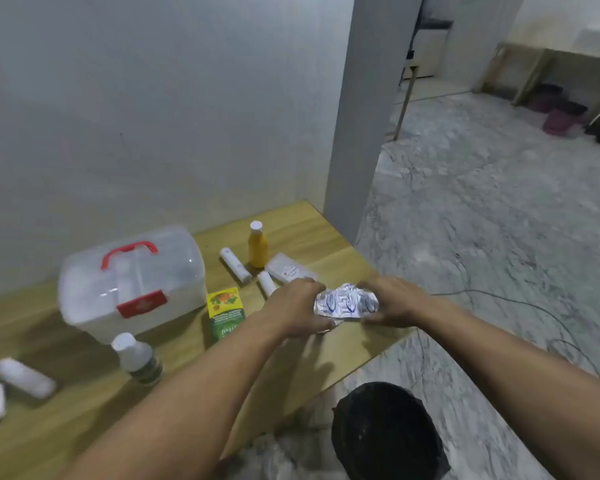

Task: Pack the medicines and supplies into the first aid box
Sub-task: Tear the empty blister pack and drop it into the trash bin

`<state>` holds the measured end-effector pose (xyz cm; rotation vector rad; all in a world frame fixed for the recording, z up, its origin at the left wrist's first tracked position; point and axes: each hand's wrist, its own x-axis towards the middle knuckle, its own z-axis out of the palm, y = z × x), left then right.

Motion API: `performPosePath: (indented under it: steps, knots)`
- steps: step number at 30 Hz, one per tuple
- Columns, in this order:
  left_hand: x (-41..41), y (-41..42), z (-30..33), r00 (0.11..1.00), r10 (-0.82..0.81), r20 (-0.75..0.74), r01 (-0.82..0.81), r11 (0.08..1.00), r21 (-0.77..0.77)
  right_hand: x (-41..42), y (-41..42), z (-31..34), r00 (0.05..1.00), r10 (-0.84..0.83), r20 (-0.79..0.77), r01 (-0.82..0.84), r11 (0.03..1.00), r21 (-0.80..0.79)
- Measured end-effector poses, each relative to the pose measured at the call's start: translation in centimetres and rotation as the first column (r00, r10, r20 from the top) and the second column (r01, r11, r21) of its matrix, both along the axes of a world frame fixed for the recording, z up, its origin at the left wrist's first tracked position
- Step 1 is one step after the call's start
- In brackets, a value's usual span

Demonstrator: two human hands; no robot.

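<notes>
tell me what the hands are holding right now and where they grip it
Both hands hold one silver pill strip above the table edge: the left hand grips its left end, the right hand its right end.

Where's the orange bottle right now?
The orange bottle stands upright at the far side of the table, to the right of the first aid box, between a white tube and a flat clear case.

Bare room: white walls [153, 98], marble floor [482, 220].
</notes>
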<state>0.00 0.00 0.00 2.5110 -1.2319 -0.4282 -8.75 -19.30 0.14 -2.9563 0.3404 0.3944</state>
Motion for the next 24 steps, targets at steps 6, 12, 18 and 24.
performPosePath:
  steps: [6,12,18,24]
  knots:
    - [-1.1,-0.9,-4.7,0.998,0.065,0.022,-0.064,0.997,-0.044,-0.6,-0.9,-4.1,0.996,0.019,0.091,-0.02,1.0,0.009]
    - [-2.0,-1.7,-7.0,0.979,0.199,0.05,-0.19,0.97,-0.15,-1.9,-1.8,-5.1,0.986,0.017,0.167,-0.015,1.0,-0.015]
    - [-3.2,-3.0,-6.4,0.939,0.343,-0.004,-0.342,0.937,-0.07,-5.8,-2.8,-5.5,0.924,-0.039,0.379,0.081,0.992,-0.097]
    - [-5.7,-4.8,-5.4,0.918,0.394,-0.041,-0.396,0.912,-0.109,-11.7,-4.9,-5.4,0.848,-0.19,0.494,0.162,0.982,0.1]
